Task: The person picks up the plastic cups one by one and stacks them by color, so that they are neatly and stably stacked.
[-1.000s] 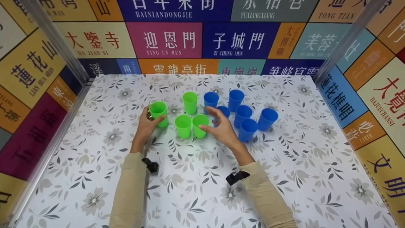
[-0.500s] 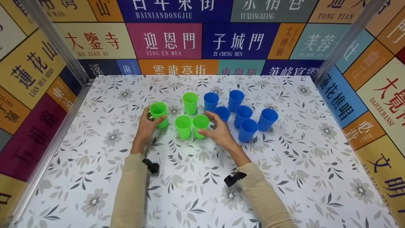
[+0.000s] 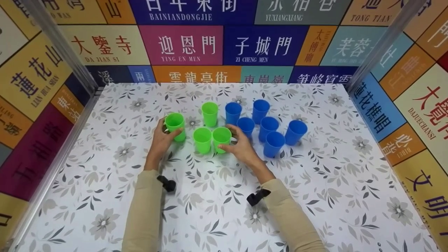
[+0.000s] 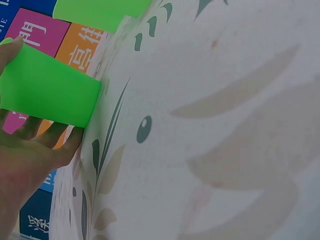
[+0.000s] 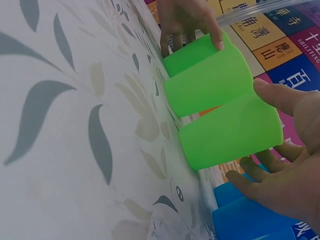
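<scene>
My left hand [image 3: 161,141] holds an upright green cup [image 3: 177,131] at the left of the group, thumb at the near side and fingers round its far left side. In the left wrist view the fingers [image 4: 50,142] lie along this cup [image 4: 52,82], whose base is at the table. My right hand [image 3: 244,148] is round the right side of another green cup [image 3: 221,140]. Its thumb [image 5: 275,95] is close to the rim in the right wrist view, with the other fingers along the far side. A third green cup [image 3: 202,141] stands right beside that one.
Another green cup [image 3: 210,115] stands farther back. Several upright blue cups [image 3: 269,129] cluster to the right, one [image 3: 246,126] just behind my right hand. The flowered tabletop [image 3: 210,210] is bordered by printed panels [image 3: 189,45] at the back and sides.
My right hand has moved slightly left and its fingers have closed in on the front right green cup. The left hand keeps its hold on the left cup, nearly unmoved.
</scene>
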The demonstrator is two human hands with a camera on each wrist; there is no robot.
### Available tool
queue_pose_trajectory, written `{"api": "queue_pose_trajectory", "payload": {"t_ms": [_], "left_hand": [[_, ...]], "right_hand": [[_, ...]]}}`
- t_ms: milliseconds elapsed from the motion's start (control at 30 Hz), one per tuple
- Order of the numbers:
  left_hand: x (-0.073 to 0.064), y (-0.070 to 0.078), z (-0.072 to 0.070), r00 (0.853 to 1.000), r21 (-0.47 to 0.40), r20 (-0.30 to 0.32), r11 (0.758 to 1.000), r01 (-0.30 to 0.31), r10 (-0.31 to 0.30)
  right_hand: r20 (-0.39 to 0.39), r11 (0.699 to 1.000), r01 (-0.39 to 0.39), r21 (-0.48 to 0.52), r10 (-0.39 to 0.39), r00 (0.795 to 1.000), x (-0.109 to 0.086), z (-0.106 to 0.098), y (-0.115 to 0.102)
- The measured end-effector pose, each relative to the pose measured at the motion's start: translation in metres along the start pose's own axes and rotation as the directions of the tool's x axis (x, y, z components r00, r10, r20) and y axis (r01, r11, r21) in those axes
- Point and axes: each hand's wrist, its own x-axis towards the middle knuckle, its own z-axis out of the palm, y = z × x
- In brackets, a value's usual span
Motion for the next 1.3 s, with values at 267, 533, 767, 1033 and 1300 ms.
{"api": "queue_pose_trajectory", "payload": {"t_ms": [267, 533, 767, 1033, 1300], "left_hand": [[0.002, -0.001, -0.001, 1.0, 0.013, 0.0, 1.0, 0.004, -0.004], [0.0, -0.001, -0.002, 1.0, 0.012, 0.011, 1.0, 0.003, -0.003], [0.0, -0.002, -0.001, 1.0, 0.009, 0.021, 1.0, 0.006, -0.006], [0.001, -0.002, -0.001, 1.0, -0.007, 0.007, 1.0, 0.0, 0.0], [0.0, -0.001, -0.001, 1.0, -0.004, 0.008, 1.0, -0.004, 0.004]], "right_hand": [[-0.03, 1.0, -0.026, -0.008, 0.026, 0.999, 0.002, 0.0, 0.001], [-0.042, 1.0, -0.006, 0.014, 0.006, 0.999, 0.0, 0.0, -0.005], [-0.036, 0.999, 0.025, 0.037, -0.024, 0.999, -0.004, -0.003, -0.017], [-0.029, 0.996, 0.06, 0.065, -0.058, 0.998, -0.003, -0.004, -0.038], [-0.013, 0.994, 0.094, 0.057, -0.093, 0.996, 0.002, -0.005, -0.057]]}}
